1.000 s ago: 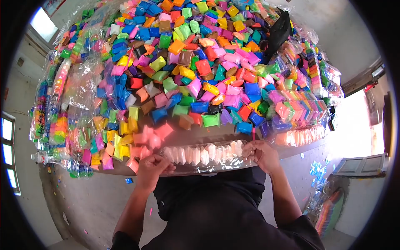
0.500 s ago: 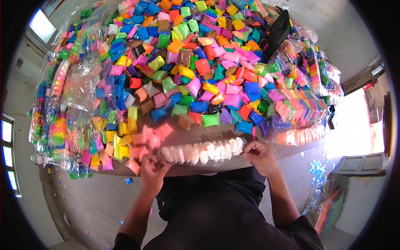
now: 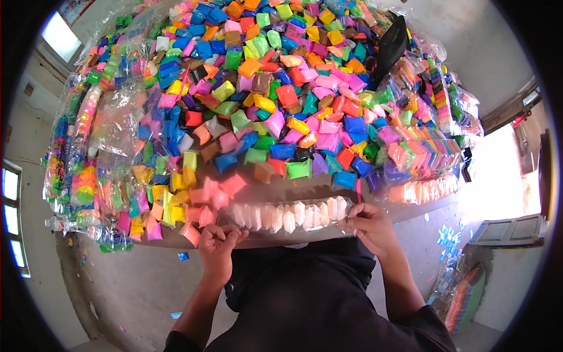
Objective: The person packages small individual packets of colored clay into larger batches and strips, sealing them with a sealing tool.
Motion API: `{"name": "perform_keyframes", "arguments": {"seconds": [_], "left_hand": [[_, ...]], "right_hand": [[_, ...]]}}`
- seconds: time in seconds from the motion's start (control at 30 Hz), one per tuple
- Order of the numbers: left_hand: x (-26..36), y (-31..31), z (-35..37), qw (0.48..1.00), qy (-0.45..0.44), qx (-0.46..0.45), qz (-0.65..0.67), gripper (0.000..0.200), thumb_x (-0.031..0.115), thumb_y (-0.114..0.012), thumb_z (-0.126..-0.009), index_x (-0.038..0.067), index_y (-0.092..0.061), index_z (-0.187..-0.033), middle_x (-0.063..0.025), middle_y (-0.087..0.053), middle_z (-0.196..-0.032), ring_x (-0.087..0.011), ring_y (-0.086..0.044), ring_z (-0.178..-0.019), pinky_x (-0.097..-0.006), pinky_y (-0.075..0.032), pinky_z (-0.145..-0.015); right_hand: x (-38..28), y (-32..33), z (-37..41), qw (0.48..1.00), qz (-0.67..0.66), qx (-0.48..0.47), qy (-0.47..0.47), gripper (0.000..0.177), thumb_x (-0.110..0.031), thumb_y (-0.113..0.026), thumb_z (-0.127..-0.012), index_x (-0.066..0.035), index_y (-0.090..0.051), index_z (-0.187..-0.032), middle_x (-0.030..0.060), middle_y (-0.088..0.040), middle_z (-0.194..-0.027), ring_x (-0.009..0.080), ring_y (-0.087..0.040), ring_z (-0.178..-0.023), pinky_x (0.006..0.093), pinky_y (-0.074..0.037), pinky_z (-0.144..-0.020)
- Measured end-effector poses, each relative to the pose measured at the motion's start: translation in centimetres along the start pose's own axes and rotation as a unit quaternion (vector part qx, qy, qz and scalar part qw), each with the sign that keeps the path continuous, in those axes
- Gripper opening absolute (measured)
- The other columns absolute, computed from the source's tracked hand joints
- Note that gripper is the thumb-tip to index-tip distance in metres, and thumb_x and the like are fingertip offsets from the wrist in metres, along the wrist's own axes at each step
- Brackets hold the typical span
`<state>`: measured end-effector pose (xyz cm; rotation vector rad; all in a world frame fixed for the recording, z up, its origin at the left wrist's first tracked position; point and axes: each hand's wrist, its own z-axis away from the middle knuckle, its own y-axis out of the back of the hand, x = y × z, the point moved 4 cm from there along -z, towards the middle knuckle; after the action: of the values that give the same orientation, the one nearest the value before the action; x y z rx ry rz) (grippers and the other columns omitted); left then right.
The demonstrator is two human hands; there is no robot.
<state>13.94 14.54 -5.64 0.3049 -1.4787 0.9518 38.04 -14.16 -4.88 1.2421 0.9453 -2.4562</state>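
Observation:
A long clear plastic sleeve (image 3: 290, 215), filled with a row of pale pink packets, stretches between my hands near the table's front edge. My left hand (image 3: 219, 249) is closed in a pinch at the sleeve's left end. At the other end, my right hand (image 3: 370, 227) pinches the thin plastic between thumb and fingers. Loose salmon-pink packets (image 3: 214, 193) lie just beyond my left hand. To the right of my right hand rests a similar sleeve of pale peach packets (image 3: 423, 190).
A big heap of small colourful packets (image 3: 281, 97) covers most of the table (image 3: 316, 185). Filled clear bags (image 3: 111, 135) line its left side, and rainbow-coloured sleeves (image 3: 419, 154) lie at the right. A black object (image 3: 392, 47) sticks up at the back right.
The sleeve of pale pink packets has shifted slightly right and down. My right hand moved a little the same way, and my left hand slid slightly down.

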Motion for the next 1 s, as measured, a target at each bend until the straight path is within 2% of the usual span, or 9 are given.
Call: {"name": "perform_keyframes", "arguments": {"seconds": [0.3, 0.47, 0.6, 0.67, 0.7, 0.77, 0.8, 0.87, 1.0], "left_hand": [[-1.3, 0.5, 0.8, 0.986, -0.022, -0.054, -0.154, 0.019, -0.01, -0.063, -0.097, 0.003, -0.048, -0.095, -0.0154, -0.065, -0.103, -0.0236, -0.07, -0.097, -0.0418, -0.058, -0.099], [-1.8, 0.4, 1.6, 0.989, 0.142, 0.03, 0.001, 0.013, -0.005, -0.066, -0.097, -0.003, -0.054, -0.102, -0.0154, -0.065, -0.103, -0.0221, -0.071, -0.096, -0.0404, -0.059, -0.099], [-2.0, 0.7, 1.3, 0.981, 0.195, -0.011, -0.016, 0.012, -0.004, -0.069, -0.095, -0.003, -0.059, -0.099, -0.0139, -0.065, -0.107, -0.0206, -0.071, -0.095, -0.0362, -0.059, -0.094], [-1.6, 1.0, 0.9, 0.958, 0.164, -0.041, -0.23, 0.011, -0.002, -0.075, -0.091, -0.003, -0.066, -0.096, -0.0148, -0.068, -0.108, -0.021, -0.071, -0.098, -0.0313, -0.058, -0.089], [-1.1, 0.4, 0.9, 0.958, 0.165, -0.042, -0.23, 0.011, -0.002, -0.075, -0.091, -0.003, -0.066, -0.096, -0.0148, -0.068, -0.108, -0.021, -0.071, -0.098, -0.0313, -0.058, -0.089], [2.1, -2.1, 0.6, 0.861, -0.14, -0.044, -0.488, 0.011, 0.0, -0.078, -0.087, -0.001, -0.07, -0.094, -0.0166, -0.07, -0.112, -0.0222, -0.071, -0.101, -0.0296, -0.055, -0.087], [2.0, -2.1, 0.1, 0.861, -0.14, -0.046, -0.487, 0.011, 0.0, -0.078, -0.087, -0.001, -0.07, -0.094, -0.0166, -0.07, -0.112, -0.0222, -0.071, -0.101, -0.0296, -0.055, -0.087], [2.1, -2.2, -0.4, 0.813, -0.264, -0.09, -0.511, 0.015, 0.002, -0.08, -0.086, 0.0, -0.07, -0.097, -0.0177, -0.068, -0.112, -0.0252, -0.069, -0.102, -0.0313, -0.055, -0.089], [1.2, -1.1, -0.5, 0.882, -0.189, -0.123, -0.413, 0.011, 0.001, -0.076, -0.088, 0.0, -0.07, -0.096, -0.0131, -0.069, -0.114, -0.0264, -0.068, -0.107, -0.0355, -0.054, -0.095]], "right_hand": [[1.2, 0.4, -0.9, 0.999, -0.045, 0.0, -0.03, 0.01, 0.009, -0.068, -0.091, 0.0, -0.066, -0.096, 0.0121, -0.072, -0.093, 0.0255, -0.077, -0.094, 0.0243, -0.055, -0.067], [1.4, 1.0, -0.6, 1.0, -0.022, 0.001, 0.02, 0.011, 0.007, -0.069, -0.092, -0.002, -0.066, -0.096, 0.0091, -0.072, -0.092, 0.0242, -0.077, -0.092, 0.0217, -0.051, -0.063], [1.4, 1.3, -0.6, 0.999, -0.022, 0.014, 0.026, 0.012, 0.007, -0.069, -0.091, -0.003, -0.065, -0.096, 0.0072, -0.072, -0.091, 0.0221, -0.077, -0.091, 0.02, -0.046, -0.059], [1.3, 1.4, -0.7, 0.999, 0.012, 0.019, 0.037, 0.013, 0.007, -0.069, -0.091, -0.004, -0.064, -0.096, 0.0056, -0.071, -0.09, 0.0188, -0.076, -0.087, 0.0187, -0.042, -0.057], [1.3, 1.3, -0.8, 0.999, 0.012, 0.019, 0.037, 0.013, 0.007, -0.069, -0.091, -0.004, -0.064, -0.096, 0.0056, -0.071, -0.09, 0.0188, -0.076, -0.087, 0.0187, -0.042, -0.057], [1.2, 1.2, -0.7, 0.999, 0.014, 0.019, 0.038, 0.012, 0.006, -0.069, -0.091, -0.005, -0.064, -0.095, 0.0046, -0.071, -0.089, 0.0162, -0.075, -0.084, 0.018, -0.041, -0.056], [1.3, 1.3, -0.8, 0.999, 0.014, 0.021, 0.039, 0.012, 0.006, -0.069, -0.091, -0.005, -0.064, -0.095, 0.0046, -0.071, -0.089, 0.0162, -0.075, -0.084, 0.018, -0.041, -0.056], [1.6, 1.6, -1.0, 0.998, 0.003, 0.024, 0.049, 0.012, 0.005, -0.069, -0.092, -0.005, -0.064, -0.095, 0.0039, -0.071, -0.088, 0.0156, -0.075, -0.084, 0.0189, -0.039, -0.055], [0.8, 1.3, -0.6, 0.999, -0.01, 0.02, 0.037, 0.01, 0.007, -0.066, -0.092, -0.003, -0.064, -0.095, 0.0074, -0.071, -0.089, 0.0218, -0.077, -0.089, 0.0236, -0.052, -0.062]]}}
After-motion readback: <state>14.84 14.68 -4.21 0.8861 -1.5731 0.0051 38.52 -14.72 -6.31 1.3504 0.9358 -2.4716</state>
